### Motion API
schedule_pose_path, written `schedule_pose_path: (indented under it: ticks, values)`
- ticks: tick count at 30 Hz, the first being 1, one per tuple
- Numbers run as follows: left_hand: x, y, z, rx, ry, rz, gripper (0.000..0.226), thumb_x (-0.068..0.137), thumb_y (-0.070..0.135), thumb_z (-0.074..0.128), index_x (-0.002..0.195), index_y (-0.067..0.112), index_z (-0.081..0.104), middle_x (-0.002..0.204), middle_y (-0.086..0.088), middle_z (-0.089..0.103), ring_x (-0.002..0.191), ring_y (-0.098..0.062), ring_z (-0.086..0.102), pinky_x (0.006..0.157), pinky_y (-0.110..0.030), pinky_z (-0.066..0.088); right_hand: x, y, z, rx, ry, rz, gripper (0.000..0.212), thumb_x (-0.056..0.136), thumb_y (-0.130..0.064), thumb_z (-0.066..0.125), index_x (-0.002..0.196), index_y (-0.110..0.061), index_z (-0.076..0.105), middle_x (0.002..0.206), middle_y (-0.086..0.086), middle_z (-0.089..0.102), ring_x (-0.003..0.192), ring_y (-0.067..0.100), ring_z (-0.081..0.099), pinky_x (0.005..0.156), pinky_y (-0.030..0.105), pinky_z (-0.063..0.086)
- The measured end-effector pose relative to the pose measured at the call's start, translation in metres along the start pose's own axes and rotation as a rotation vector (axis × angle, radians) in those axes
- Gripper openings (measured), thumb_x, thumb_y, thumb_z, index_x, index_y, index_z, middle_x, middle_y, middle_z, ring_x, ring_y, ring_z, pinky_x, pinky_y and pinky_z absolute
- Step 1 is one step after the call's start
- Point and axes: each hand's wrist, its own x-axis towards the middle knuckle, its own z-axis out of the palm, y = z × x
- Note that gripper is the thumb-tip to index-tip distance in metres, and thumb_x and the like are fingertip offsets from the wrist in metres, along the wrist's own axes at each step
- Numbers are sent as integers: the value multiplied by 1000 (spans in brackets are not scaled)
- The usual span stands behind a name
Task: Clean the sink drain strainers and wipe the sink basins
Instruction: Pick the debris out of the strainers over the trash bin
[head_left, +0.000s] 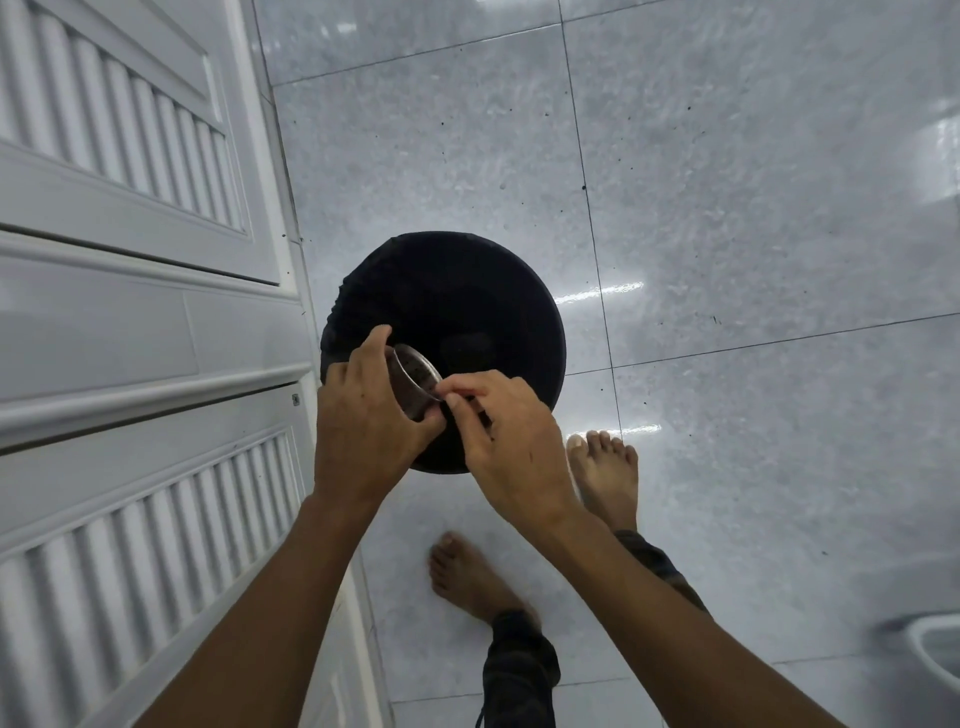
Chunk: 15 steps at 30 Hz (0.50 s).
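Head view: we see grey glossy tiled floor (727, 208), white louvred cabinet doors (130, 260) at left, round bin with black liner (467, 291) below hands. Left hand (363, 415) cups round steel drain strainer (415, 382), tilted over bin, fingers curled round its wall. Right hand (514, 441) pinches at strainer rim, thumb and forefinger pressed together. We judge: picking debris out. Keep strainer over bin mouth, tilt opening down, pull bits clear.
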Motion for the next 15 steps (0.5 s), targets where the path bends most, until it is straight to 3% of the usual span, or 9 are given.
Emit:
schedule_pose_path:
  ticks: [2,6,11,15]
  values:
    - [-1,-1,0,10,-19,28,99,70,42,90,149,11,39,130,-13,63,113,-36,60,94,-46,51,2,4,0,-34,-26,52,26,104,-31,53,121,-22,71,119,-6,70,105,7,60,92,13,47]
    - [1,-5,-5,5,-29,-1,100,69,36,90,150,13,36,130,-11,61,113,-35,58,95,-49,53,9,5,-5,39,88,118,24,104,-30,54,120,-23,70,117,-8,70,105,7,61,89,10,46]
    - [3,-3,-10,-26,-30,12,100,69,35,91,150,15,34,129,-9,61,112,-34,56,89,-47,55,10,3,4,31,5,106,25,104,-31,53,119,-21,71,117,-5,71,105,9,63,95,18,51]
    - [6,-7,-15,-18,26,-38,100,70,37,89,149,18,31,123,-9,63,105,-32,57,85,-45,53,17,6,1,95,176,97,21,104,-29,56,117,-23,71,113,-9,71,102,6,62,88,10,48]
